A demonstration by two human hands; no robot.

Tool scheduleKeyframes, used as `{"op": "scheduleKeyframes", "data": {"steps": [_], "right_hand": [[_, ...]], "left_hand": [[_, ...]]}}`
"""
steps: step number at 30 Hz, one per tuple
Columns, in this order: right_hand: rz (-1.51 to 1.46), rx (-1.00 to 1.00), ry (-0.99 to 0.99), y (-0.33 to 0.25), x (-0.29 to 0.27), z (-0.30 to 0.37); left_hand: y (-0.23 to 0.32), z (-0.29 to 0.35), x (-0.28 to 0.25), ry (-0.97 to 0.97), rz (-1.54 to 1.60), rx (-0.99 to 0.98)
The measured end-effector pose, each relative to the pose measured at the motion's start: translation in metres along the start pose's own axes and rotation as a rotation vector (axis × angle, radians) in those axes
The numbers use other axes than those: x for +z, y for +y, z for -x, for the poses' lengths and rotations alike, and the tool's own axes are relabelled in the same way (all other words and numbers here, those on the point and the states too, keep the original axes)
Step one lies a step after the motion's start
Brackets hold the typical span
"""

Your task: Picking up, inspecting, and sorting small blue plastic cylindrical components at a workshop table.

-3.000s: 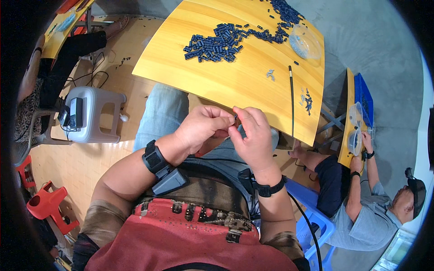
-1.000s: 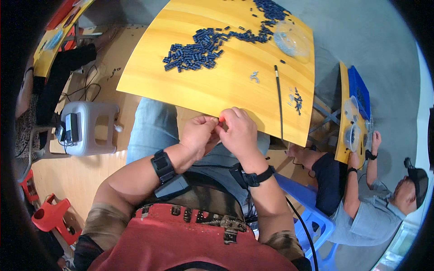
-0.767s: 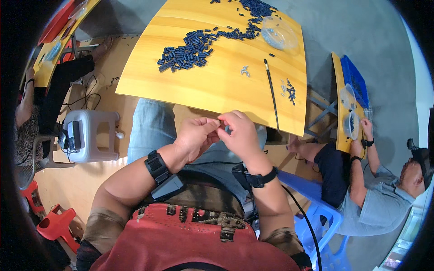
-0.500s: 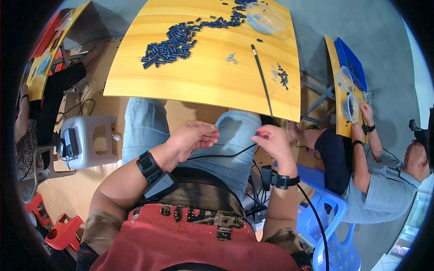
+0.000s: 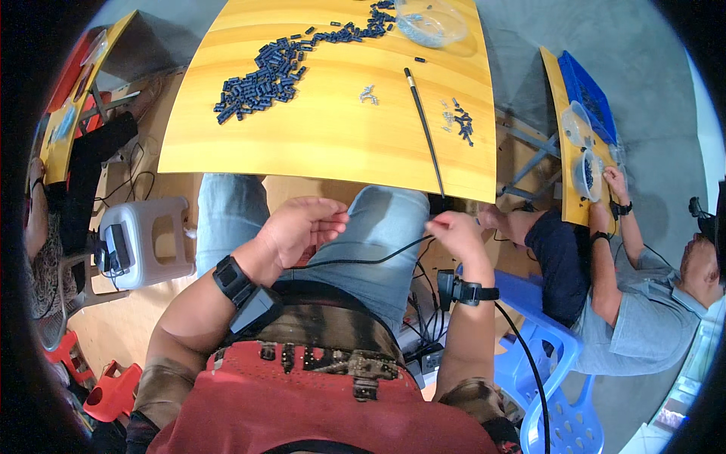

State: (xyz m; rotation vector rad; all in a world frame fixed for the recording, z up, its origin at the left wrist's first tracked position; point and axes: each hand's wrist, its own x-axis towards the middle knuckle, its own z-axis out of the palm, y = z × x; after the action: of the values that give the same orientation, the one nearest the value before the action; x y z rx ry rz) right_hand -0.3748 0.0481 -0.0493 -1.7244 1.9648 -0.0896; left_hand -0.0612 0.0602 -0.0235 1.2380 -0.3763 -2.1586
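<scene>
Both of my hands are over my lap, in front of the table's near edge. My left hand has its fingers bent together and the thumb against them; whatever it holds, if anything, is hidden. My right hand pinches thumb and forefinger together, and anything between them is too small to make out. A thin black cable runs from near my left wrist toward the right hand's fingers; I cannot tell whether they touch it. Nearest the right hand on the table is a slim black stick with a light band.
On the yellow table lie a pile of short black cylinders, small grey pieces, small black pieces and a clear bowl. A co-worker sits at another table on the right. A grey stool stands left.
The view has shifted a little, so the table's things sit further left. My left hand has drawn slightly left, widening the gap between my hands. Both keep their fingers closed.
</scene>
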Motion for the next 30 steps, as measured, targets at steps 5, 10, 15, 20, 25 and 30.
{"op": "scheduleKeyframes", "data": {"steps": [5,10,15,20,25,30], "right_hand": [[-0.121,-0.394,-0.214,-0.065,-0.031,0.017],[-0.227,-0.605,-0.202,-0.136,-0.063,0.011],[-0.285,-0.734,-0.154,-0.199,-0.071,-0.032],[-0.37,-0.682,0.007,-0.244,-0.05,-0.092],[-0.228,-0.789,0.134,-0.255,-0.023,-0.142],[-0.185,-0.877,0.124,-0.27,-0.014,-0.163]], "left_hand": [[0.025,0.007,0.002,-0.036,-0.011,0.052],[0.033,0.01,-0.006,-0.136,0.111,0.176],[0.044,0.016,-0.013,-0.184,0.136,0.19],[0.065,0.022,-0.033,-0.285,0.059,0.25],[0.084,0.02,-0.05,-0.216,0.054,0.264],[0.088,0.009,-0.062,-0.225,0.095,0.241]]}}
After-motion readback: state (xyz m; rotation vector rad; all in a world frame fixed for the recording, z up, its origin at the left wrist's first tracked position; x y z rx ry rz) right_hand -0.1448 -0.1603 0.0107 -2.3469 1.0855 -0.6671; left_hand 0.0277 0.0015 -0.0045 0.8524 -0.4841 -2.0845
